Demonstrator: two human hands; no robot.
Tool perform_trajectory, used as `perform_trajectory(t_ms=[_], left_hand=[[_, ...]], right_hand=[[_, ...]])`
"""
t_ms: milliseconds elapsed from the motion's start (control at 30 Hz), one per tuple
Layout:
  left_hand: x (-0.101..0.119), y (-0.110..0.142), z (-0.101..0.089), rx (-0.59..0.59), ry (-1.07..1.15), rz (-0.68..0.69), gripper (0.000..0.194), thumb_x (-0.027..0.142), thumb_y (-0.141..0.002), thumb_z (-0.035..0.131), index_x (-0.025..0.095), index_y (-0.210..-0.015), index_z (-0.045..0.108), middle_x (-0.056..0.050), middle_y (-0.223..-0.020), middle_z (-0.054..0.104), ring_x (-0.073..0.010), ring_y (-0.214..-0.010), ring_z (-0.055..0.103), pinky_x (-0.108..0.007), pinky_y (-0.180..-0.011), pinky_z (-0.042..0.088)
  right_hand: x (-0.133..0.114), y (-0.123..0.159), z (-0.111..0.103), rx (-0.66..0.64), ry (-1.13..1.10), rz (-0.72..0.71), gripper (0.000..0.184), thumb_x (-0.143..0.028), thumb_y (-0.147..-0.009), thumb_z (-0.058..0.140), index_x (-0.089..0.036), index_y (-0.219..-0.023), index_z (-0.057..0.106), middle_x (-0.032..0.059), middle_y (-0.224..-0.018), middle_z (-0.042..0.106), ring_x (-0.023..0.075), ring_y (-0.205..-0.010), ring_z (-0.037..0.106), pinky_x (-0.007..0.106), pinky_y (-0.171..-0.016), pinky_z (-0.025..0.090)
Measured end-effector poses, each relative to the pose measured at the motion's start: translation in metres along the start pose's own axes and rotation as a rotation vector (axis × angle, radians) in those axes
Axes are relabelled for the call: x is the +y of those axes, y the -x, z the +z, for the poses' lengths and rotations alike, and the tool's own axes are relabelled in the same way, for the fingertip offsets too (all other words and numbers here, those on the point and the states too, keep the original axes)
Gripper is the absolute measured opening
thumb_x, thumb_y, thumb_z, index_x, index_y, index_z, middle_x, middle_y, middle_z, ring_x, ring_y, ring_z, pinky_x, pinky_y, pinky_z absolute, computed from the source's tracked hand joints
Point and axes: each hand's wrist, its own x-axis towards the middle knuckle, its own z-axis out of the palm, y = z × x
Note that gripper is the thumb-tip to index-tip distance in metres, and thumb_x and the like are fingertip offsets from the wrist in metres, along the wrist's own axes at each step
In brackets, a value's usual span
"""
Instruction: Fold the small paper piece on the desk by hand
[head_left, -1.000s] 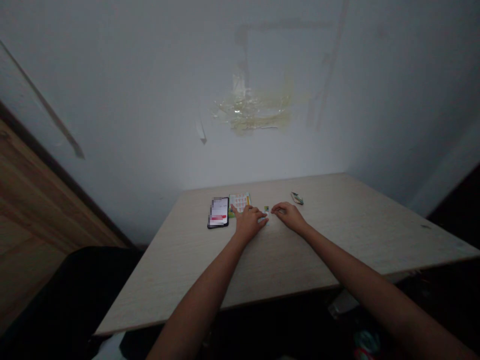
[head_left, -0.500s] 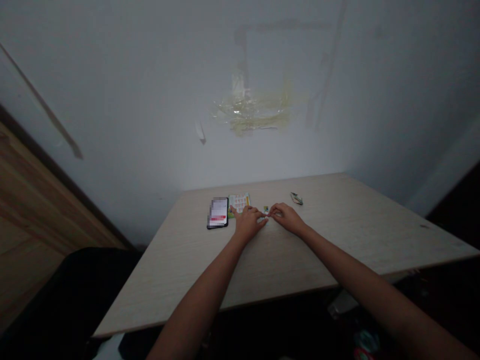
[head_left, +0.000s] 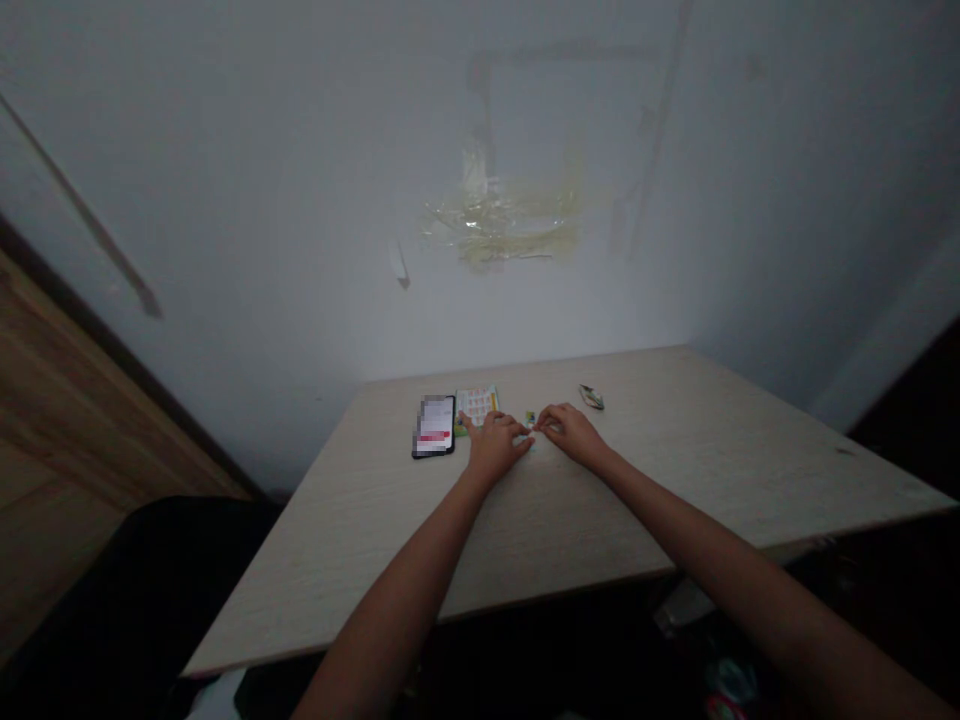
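My left hand [head_left: 495, 442] lies low over the table, fingers spread, partly over a printed booklet [head_left: 478, 402]. Its index finger and thumb reach toward a small colourful piece [head_left: 530, 417], which looks like a little card or sticker. Just right of that, my right hand [head_left: 570, 430] is closed in a pinch, its fingertips almost meeting the left ones. Whatever lies between the right fingertips is too small to make out; a whitish and reddish speck shows there.
A phone [head_left: 434, 427] with a lit screen lies left of the booklet. A small crumpled wrapper [head_left: 591, 397] rests behind my right hand. The pale wooden table [head_left: 390, 540] meets a wall [head_left: 300, 200] with old tape on it. A dark chair-like shape [head_left: 150, 570] stands at the left.
The hands keep almost the same place and pose. The whole view has shifted very slightly; nothing else has visibly moved.
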Motion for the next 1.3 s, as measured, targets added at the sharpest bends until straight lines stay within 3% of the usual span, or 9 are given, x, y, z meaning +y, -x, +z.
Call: perform_trajectory(t_ms=[233,467,867,1133,1300], left_hand=[[0.000,0.000,0.002,0.008,-0.009,0.001,0.025,0.048,-0.090,0.059,0.036,-0.108,0.071,-0.002,-0.115,0.070,-0.0302,-0.125,0.048,-0.075,-0.111,0.003],[-0.002,-0.001,0.003,-0.005,-0.008,0.007,0.024,0.048,-0.089,0.059,0.037,-0.105,0.074,-0.003,-0.114,0.070,-0.0310,-0.125,0.047,-0.072,-0.113,0.004],[0.000,-0.001,-0.001,-0.033,0.003,0.003,0.024,0.048,-0.090,0.060,0.036,-0.106,0.073,-0.002,-0.114,0.070,-0.0299,-0.124,0.047,-0.080,-0.106,-0.001],[0.000,-0.001,-0.001,-0.047,-0.003,-0.005,0.025,0.049,-0.090,0.058,0.036,-0.106,0.074,-0.003,-0.115,0.069,-0.0300,-0.126,0.046,-0.074,-0.112,0.002],[0.000,-0.001,-0.001,-0.035,0.002,0.005,0.023,0.048,-0.090,0.059,0.037,-0.105,0.074,-0.002,-0.114,0.070,-0.0305,-0.124,0.047,-0.078,-0.109,-0.001]], right_hand=[[-0.002,0.002,-0.001,0.022,-0.110,-0.002,0.009,-0.017,-0.086,0.062,-0.020,-0.091,0.069,0.0048,-0.094,0.071,0.0182,-0.095,0.062,0.031,-0.088,0.045],[-0.002,0.001,-0.003,-0.005,-0.072,-0.039,0.011,-0.017,-0.087,0.061,-0.021,-0.092,0.070,0.0051,-0.096,0.071,0.0195,-0.101,0.059,0.032,-0.093,0.044],[-0.006,-0.001,0.000,0.004,0.183,0.049,0.013,-0.022,-0.093,0.058,-0.023,-0.100,0.068,0.0067,-0.099,0.069,0.0198,-0.104,0.060,0.030,-0.091,0.043],[-0.011,-0.003,-0.001,-0.017,0.314,0.077,0.017,-0.024,-0.095,0.054,-0.024,-0.107,0.066,0.0093,-0.103,0.069,0.0240,-0.107,0.059,0.033,-0.090,0.042],[-0.009,-0.005,0.002,-0.024,0.351,0.082,0.018,-0.023,-0.095,0.054,-0.025,-0.109,0.064,0.0092,-0.105,0.069,0.0252,-0.110,0.057,0.034,-0.089,0.041]])
